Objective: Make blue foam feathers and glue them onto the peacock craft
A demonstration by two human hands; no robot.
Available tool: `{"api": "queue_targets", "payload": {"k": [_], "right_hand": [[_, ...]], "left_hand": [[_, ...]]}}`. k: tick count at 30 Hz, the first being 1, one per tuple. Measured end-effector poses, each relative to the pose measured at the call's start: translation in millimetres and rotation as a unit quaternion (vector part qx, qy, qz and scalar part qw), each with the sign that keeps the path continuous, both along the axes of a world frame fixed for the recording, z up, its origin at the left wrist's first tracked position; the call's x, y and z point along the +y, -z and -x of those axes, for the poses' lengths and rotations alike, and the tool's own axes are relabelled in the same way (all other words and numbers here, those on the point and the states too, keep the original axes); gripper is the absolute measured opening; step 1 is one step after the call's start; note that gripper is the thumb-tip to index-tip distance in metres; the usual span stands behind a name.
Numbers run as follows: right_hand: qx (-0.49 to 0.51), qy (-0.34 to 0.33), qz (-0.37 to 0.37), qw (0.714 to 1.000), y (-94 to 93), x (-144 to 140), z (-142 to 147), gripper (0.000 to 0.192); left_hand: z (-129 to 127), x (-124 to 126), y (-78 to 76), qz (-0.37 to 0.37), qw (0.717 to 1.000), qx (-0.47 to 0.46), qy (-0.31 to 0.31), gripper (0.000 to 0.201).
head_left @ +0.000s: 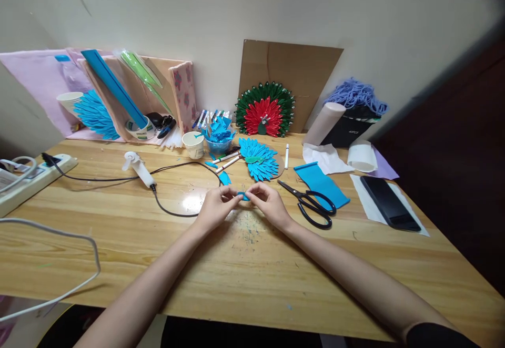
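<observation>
Between my fingertips is a small blue craft piece [243,196], pinched from both sides just above the tabletop. My left hand [218,206] grips its left end, and my right hand [270,204] grips the right end. The fingers partly cover it, so its full shape is hidden. Just beyond lies a round cardboard base layered with blue petals [258,166] and a green piece in the middle. Black-handled scissors [311,202] rest open to the right of my right hand, touching a blue sheet [323,185]. Blue scraps [224,178] lie beyond my left hand.
A white glue gun [139,169] with a black cord stands at left, near a power strip [37,180]. Behind are a paper cup [193,144], a bowl of blue pieces [219,137], markers [286,156] and a red-green peacock craft [265,111]. A phone [389,203] lies at right.
</observation>
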State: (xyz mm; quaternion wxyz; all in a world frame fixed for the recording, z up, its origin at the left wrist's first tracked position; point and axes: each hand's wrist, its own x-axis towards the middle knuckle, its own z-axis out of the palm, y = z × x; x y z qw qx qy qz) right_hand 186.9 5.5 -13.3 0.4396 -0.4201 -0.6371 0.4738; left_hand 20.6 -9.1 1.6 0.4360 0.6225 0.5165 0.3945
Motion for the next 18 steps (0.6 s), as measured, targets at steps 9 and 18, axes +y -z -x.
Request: {"api": "queue_targets", "payload": {"k": [9,18], "right_hand": [[0.082,0.007,-0.01,0.997,2.6,0.2,-1.6,0.021],[0.074,-0.024,0.037,0.996,-0.4,-1.0,1.7,0.021]], "left_hand": [[-6.4,-2.5,2.0,0.113,0.991,-0.064,0.042,0.026],[-7.2,-3.0,-2.9,0.175,0.969,-0.171,-0.025,0.033]]}}
